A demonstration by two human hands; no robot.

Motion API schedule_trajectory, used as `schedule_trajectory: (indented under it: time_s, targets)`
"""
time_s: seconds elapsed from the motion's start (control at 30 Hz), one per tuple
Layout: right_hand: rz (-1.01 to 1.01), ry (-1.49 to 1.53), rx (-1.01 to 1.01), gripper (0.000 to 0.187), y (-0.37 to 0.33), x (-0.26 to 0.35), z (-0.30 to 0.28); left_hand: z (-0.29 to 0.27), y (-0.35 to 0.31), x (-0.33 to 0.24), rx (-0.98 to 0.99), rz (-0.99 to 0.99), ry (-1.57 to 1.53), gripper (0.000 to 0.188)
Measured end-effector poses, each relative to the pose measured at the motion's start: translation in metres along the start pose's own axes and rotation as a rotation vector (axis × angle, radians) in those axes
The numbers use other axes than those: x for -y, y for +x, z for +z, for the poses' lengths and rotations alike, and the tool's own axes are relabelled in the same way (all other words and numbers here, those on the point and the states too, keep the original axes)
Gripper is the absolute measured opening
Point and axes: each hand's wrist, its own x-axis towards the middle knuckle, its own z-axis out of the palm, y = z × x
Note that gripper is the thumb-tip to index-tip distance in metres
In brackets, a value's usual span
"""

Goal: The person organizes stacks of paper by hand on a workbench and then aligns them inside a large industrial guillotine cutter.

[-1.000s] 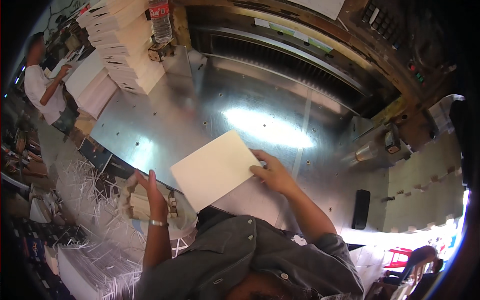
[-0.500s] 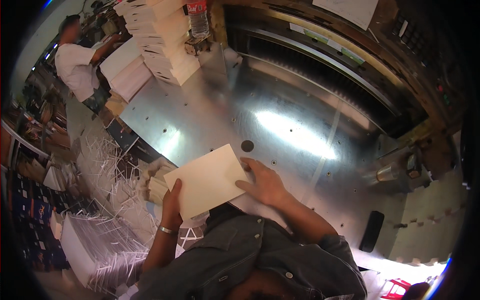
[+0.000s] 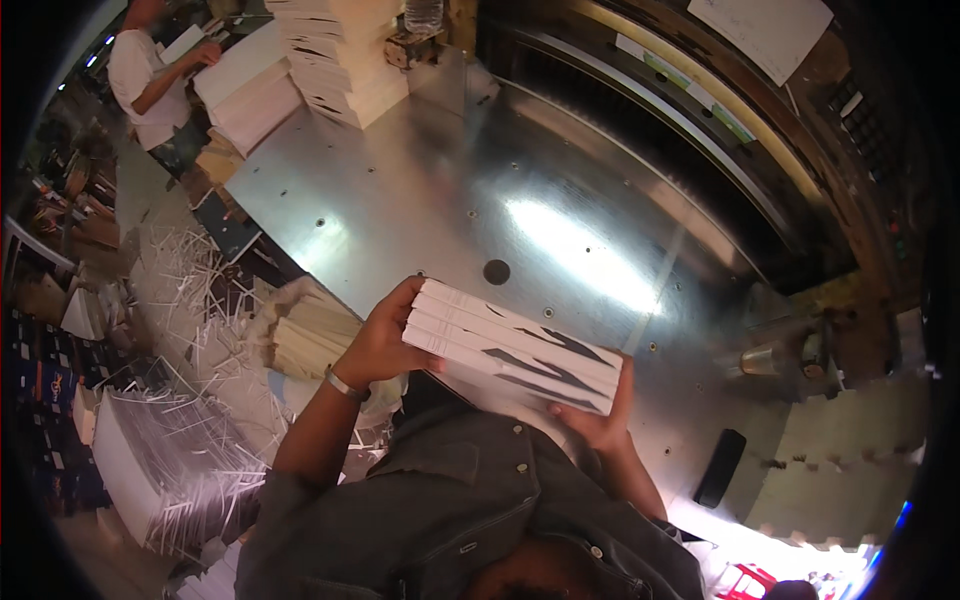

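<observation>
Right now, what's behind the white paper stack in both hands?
Beyond the white paper stack, the metal table shows. The left hand and right hand hold its ends. Whatever lies directly behind it is covered.

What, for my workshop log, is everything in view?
Books: several, white with dark marks, lower centre
Metal table: 1, silvery, centre
Slotted machine front: 1, dark, behind table
Co-worker: 1, white top, upper left
Pale stack: 1, whitish, beside co-worker
Tall paper stack: 1, cream, table's far left
Bottle: 1, clear, top edge
Paper sheet: 1, white, upper right
Oblong object: 1, black, table's right
Cup: 1, translucent, right
Sack: 1, pale, beside table's left edge
Paper strips: many, white, left
Paper pile: 1, white, lower left
Unclear object: 1, red, lower right
Shirt: 1, dark grey, bottom
Wristband: 1, silvery, left wrist
Left hand: 1, bare, books' left end
Right hand: 1, bare, books' right end
</observation>
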Motion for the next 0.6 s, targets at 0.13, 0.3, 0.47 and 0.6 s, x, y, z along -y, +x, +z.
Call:
schedule_trajectory:
  time_s: [0.13, 0.3, 0.47, 0.6]
  targets:
    - [-0.385, -0.303, -0.16, 0.08, -0.022, -0.006, -0.015, 0.013, 0.029, -0.011, 0.252, -0.036, 0.013, 0.088]
    - [-0.353, -0.5, -0.175, 0.081, -0.038, -0.013, -0.015, 0.012, 0.046, 0.004, 0.362, -0.113, 0.268, 0.098]
    - [-0.318, -0.423, -0.19, 0.084, -0.044, -0.022, -0.016, 0.026, 0.041, -0.018, 0.233, 0.141, 0.51, 0.091]
    - [-0.378, -0.347, -0.16, 0.084, -0.036, -0.02, -0.017, 0.052, 0.028, -0.059, 0.222, 0.512, 1.273, 0.082]
